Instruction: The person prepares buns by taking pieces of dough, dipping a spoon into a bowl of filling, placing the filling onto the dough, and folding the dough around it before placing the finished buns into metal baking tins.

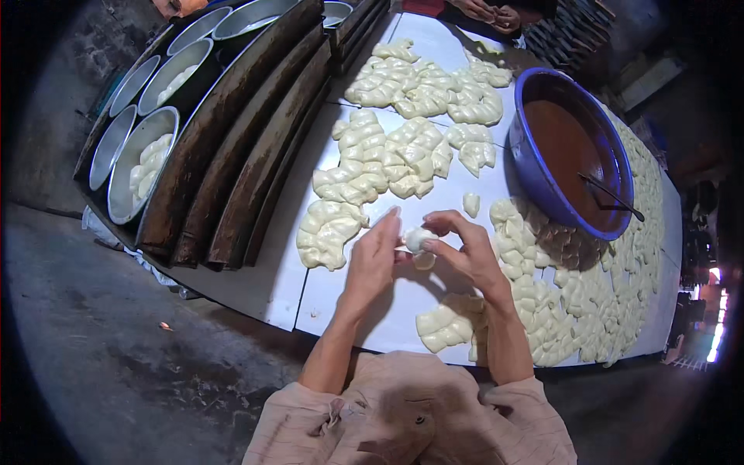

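Observation:
Above the white tabletop, my right hand (pixel 466 252) pinches a small pale piece of dough (pixel 418 239) between its thumb and fingers. My left hand (pixel 377 252) is at the left side of that piece, fingers stretched out and thumb close to the dough. A bit of dough (pixel 423 262) shows just under the pinched one, and I cannot tell whether they are joined. One loose lump (pixel 471 204) lies beyond my right hand. Flattened, glossy dough pieces (pixel 331 232) lie left of my left hand, and others (pixel 449 322) lie near my right forearm.
A blue basin (pixel 521 147) of brown filling with a spoon (pixel 612 198) stands at the right among many dough pieces (pixel 589 310). Dark curved wooden boards (pixel 256 155) and metal tins (pixel 155 136), some holding dough, line the left. Across the table are another person's hands (pixel 492 14).

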Motion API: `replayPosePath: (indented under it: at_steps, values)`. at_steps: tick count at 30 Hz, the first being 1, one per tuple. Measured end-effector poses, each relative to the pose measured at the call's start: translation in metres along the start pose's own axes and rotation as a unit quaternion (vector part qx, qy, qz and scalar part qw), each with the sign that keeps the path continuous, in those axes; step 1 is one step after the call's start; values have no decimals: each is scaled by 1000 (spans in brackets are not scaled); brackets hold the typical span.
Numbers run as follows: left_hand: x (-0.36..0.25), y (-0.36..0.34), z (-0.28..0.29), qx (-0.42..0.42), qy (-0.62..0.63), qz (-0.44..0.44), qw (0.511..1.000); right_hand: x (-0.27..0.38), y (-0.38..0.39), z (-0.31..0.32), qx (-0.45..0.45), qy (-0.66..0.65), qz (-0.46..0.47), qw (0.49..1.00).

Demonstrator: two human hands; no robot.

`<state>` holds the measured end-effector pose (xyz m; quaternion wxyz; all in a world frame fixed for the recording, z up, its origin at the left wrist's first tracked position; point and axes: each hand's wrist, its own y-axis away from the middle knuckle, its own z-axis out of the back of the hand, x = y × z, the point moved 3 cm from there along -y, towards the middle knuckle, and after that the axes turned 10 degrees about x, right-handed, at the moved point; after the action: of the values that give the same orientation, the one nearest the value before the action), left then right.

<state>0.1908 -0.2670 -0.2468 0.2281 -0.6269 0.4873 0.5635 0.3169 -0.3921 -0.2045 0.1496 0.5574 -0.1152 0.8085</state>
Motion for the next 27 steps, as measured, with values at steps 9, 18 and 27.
replayPosePath:
  at_steps: [9, 18, 27]
  values:
    - [7, 6, 36, -5, -341, 0, 940, -29, -17, -12, 160, 302, 66, 937]
    - [2, -9, 9, 44, -391, 51, 918, -51, 15, -18, 56, 146, -143, 977]
    - [-21, 38, 89, -207, -437, 15, 875, -6, -21, -45, -87, 177, -124, 973]
